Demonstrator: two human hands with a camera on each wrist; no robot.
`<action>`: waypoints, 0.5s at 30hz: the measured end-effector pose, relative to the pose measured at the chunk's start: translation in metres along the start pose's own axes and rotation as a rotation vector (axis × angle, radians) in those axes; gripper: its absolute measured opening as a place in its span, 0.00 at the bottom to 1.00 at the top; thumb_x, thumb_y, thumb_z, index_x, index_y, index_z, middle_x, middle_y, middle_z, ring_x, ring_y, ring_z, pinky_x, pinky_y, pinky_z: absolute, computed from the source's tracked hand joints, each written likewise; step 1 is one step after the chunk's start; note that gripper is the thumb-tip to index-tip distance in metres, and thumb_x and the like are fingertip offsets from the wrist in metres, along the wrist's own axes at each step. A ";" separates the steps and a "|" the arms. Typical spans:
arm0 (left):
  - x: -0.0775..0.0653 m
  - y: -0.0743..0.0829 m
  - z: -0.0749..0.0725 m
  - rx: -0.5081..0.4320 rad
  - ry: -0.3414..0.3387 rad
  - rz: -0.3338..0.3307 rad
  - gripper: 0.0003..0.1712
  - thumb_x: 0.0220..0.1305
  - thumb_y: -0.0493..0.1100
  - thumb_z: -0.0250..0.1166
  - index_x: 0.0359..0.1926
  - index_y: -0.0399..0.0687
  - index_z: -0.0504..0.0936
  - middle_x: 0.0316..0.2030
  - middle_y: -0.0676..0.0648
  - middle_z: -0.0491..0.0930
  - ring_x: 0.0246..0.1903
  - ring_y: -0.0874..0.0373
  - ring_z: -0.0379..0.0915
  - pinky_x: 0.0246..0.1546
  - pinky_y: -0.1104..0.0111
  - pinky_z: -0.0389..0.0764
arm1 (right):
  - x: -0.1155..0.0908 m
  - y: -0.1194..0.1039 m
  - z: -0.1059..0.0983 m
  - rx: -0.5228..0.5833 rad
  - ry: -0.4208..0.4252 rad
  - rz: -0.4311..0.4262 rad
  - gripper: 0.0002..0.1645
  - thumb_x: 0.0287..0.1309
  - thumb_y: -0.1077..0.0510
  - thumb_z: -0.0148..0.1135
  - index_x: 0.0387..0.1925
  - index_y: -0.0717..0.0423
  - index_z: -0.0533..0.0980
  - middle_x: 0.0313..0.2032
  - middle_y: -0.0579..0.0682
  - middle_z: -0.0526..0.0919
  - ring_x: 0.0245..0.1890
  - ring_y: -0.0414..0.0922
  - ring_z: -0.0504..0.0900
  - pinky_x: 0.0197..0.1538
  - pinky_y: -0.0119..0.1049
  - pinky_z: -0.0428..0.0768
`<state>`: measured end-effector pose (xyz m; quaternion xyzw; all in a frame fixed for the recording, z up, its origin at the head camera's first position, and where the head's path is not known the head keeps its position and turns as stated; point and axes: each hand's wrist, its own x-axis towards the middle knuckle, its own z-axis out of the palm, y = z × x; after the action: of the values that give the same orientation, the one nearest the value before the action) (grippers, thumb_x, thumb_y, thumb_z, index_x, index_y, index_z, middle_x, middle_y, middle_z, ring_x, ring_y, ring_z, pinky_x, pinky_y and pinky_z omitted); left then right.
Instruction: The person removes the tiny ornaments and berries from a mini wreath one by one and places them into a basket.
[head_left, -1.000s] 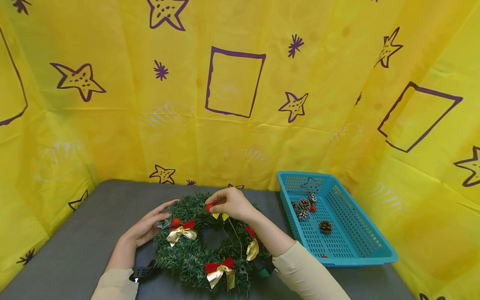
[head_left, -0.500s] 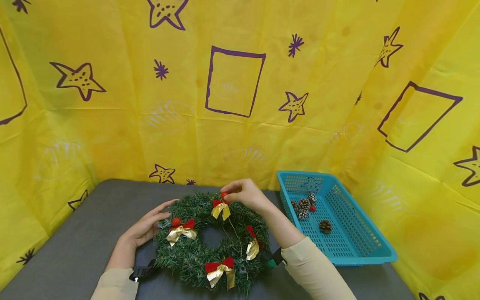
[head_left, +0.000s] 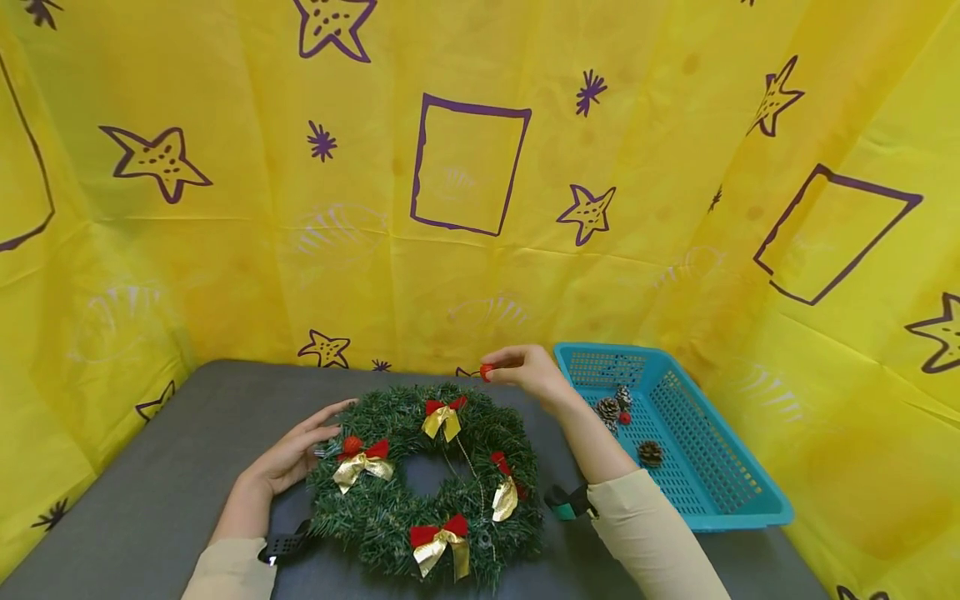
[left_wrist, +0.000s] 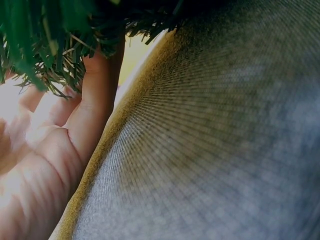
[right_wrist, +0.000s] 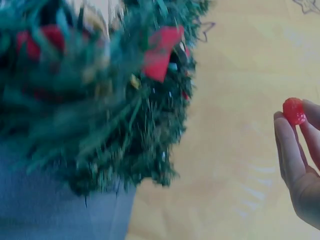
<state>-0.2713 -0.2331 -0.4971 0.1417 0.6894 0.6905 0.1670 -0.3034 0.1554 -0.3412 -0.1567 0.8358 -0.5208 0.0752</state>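
A green artificial wreath (head_left: 375, 529) lies on the grey table, with red-and-gold bows around its ring. Near the left bow (head_left: 363, 464) sits a red ball (head_left: 352, 445). My left hand (head_left: 291, 454) rests along the wreath's left edge, its fingers mostly straight; in the left wrist view the fingers (left_wrist: 95, 90) reach up into the green needles. Beyond the wreath's upper right, my right hand (head_left: 531, 372) pinches a small red ball (right_wrist: 294, 111) between thumb and fingertips, apart from the wreath. The top bow (head_left: 442, 418) shows fully below that hand.
A turquoise plastic basket (head_left: 738, 492) stands to the right, partly behind my right forearm. Inside are several pine cones (head_left: 651, 453) and a red ball (head_left: 625, 418). Yellow cloth (head_left: 480, 283) with purple drawings hangs behind the grey table (head_left: 150, 500). A thin beaded string (head_left: 474, 467) crosses the wreath.
My right hand has moved right and away from the wreath's top bow, carrying the red ball toward the basket. The left hand and wreath have stayed in place.
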 end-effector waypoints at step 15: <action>-0.001 0.005 0.001 0.030 -0.022 -0.033 0.36 0.78 0.48 0.47 0.80 0.56 0.44 0.78 0.40 0.20 0.76 0.34 0.15 0.55 0.63 0.59 | -0.013 0.024 -0.058 0.131 0.109 0.080 0.25 0.64 0.64 0.62 0.61 0.68 0.74 0.58 0.63 0.79 0.44 0.36 0.85 0.57 0.36 0.82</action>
<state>-0.2706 -0.2329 -0.4921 0.1404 0.7001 0.6756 0.1836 -0.3128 0.2189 -0.3371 -0.0894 0.8084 -0.5786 0.0605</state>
